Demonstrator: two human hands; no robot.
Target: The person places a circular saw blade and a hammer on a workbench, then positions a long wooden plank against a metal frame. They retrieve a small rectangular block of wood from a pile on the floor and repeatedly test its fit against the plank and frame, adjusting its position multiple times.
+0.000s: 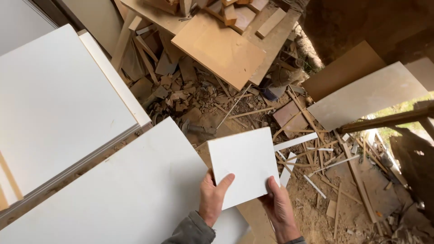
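White square panel (244, 166) — clasped by left hand (212, 196) and right hand (276, 204); palms hidden.

We count two hands, the left hand (212, 199) and the right hand (278, 208), which hold one small square white panel (244, 165) between them. Three large white boards lie at the left: a stack of two (58, 104) and one lower board (131, 190). Two further panels lean at the upper right, one white (366, 95) and one brown (343, 70). One brown board (219, 47) tops the scrap heap; the offcuts and strips on the floor are too many for us to count.
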